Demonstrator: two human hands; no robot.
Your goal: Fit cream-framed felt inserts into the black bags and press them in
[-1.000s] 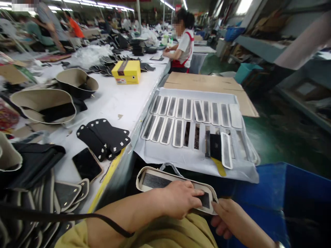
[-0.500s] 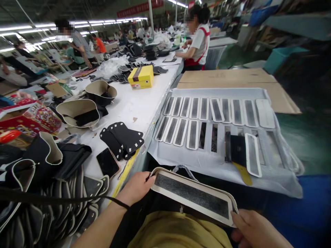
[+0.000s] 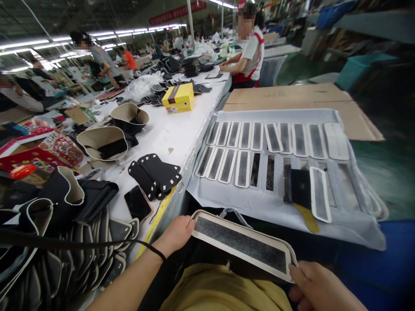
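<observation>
Close to my lap, both hands grip a black bag (image 3: 241,242), its long cream-bordered base with a dark grey rough strip facing up. My left hand (image 3: 179,233) pinches the far left corner of the base. At the near right end, my right hand (image 3: 309,278) has thumb and fingers closed around the rim. The base slopes down towards the right, and the rest of the bag below it is mostly hidden. Beyond my hands, a white-covered board (image 3: 220,194) carries rows of similar cream-edged panels (image 3: 242,168) with grey centres.
On the table at left lie a phone (image 3: 138,203), black punched pieces (image 3: 157,172), open bag shells (image 3: 103,143) and a heap of cream-edged black pieces (image 3: 78,255). A yellow box (image 3: 178,98) stands farther back. A co-worker (image 3: 248,54) works at the far table edge.
The camera view has shifted slightly, so the table things appear a little farther right. Both hands keep the same hold on the bag, which has barely moved.
</observation>
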